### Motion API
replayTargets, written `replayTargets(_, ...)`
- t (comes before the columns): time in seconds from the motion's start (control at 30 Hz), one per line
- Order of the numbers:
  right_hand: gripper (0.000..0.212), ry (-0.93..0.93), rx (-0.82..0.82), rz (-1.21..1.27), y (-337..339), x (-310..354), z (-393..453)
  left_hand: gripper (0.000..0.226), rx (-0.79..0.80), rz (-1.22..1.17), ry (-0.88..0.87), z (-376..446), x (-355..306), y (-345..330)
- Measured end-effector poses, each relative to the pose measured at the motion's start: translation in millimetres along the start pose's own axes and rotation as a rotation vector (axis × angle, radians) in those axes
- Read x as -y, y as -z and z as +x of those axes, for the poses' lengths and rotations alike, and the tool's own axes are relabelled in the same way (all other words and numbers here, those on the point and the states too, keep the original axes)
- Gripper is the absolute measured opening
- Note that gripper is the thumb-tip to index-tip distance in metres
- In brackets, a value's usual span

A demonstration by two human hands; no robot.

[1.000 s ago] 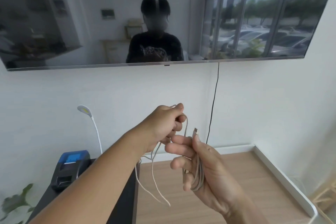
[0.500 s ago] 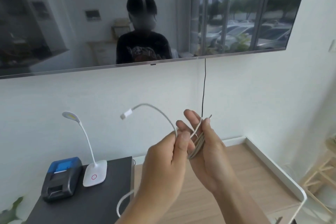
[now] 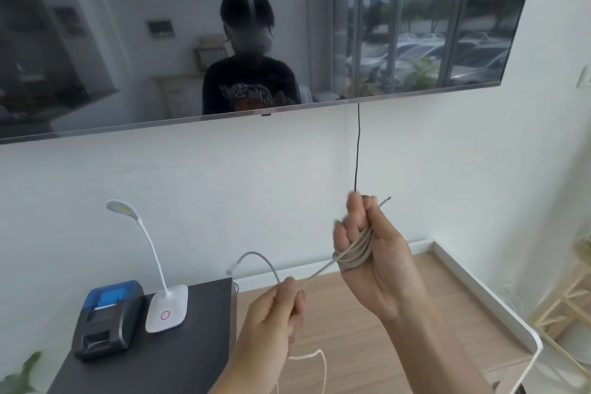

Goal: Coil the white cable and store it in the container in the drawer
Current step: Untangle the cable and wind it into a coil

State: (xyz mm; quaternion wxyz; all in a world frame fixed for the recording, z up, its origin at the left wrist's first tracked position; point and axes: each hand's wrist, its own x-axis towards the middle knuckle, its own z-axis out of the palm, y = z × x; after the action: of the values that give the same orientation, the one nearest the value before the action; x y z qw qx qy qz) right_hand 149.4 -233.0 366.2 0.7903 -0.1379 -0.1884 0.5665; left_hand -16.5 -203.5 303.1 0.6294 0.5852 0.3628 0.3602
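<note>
**White cable half wound around the right hand**

The right hand [image 3: 374, 253], right of centre in the frame, is raised with its palm turned toward the camera and its fingers curled over several loops of the white cable [image 3: 355, 251]. One metal-tipped end of the cable sticks out above the fingers toward the upper right. From the loops a straight strand runs down and left to the left hand [image 3: 275, 313], low in the centre of the frame, which pinches it between thumb and fingers. Past that pinch the cable arches up and left to a free white plug end, and another slack length curls below the left wrist at the bottom edge.

Beneath the hands lies a light wooden surface [image 3: 367, 349] with a raised white rim along its right side. At lower left a dark cabinet top [image 3: 179, 358] carries a white desk lamp [image 3: 160, 291] with a bent neck and, just beside it, a small blue-and-black printer [image 3: 107, 320]. The wall behind is white. A large dark screen [image 3: 160, 41] fills the upper frame, mirroring a person and windows, and a thin black cord [image 3: 358, 150] hangs from its lower edge.
</note>
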Motion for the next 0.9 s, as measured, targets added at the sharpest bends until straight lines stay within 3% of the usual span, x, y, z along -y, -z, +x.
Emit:
replayTargets(0.17,0.030,-0.221,0.182,-0.065,-1.9,-1.5,-16.8,0.052,0.172,-0.093,0.364,18.1,1.9,12.8)
replayTargets(0.3,0.034,-0.384,0.344,-0.278,5.9,-20.0,-29.3,0.046,0.239,-0.079,0.403,41.9,-18.5,21.4)
replayTargets(0.4,0.034,-0.461,0.390,-0.501,18.8,-35.7,-30.9,0.051,0.289,0.054,0.348,62.3,-47.4,22.9)
replayTargets(0.57,0.037,-0.569,0.346,-0.723,40.2,-50.2,-28.2,0.039,0.258,0.338,0.191,82.4,-88.3,19.9)
replayTargets(0.77,0.039,-0.549,0.216,-0.705,54.8,-56.3,-22.3,0.048,0.122,0.764,-0.183,54.6,-85.8,7.8)
replayTargets(0.9,0.030,-0.477,0.174,-0.534,61.5,-44.5,-16.0,0.048,-0.044,0.770,-0.340,31.6,-66.8,17.4)
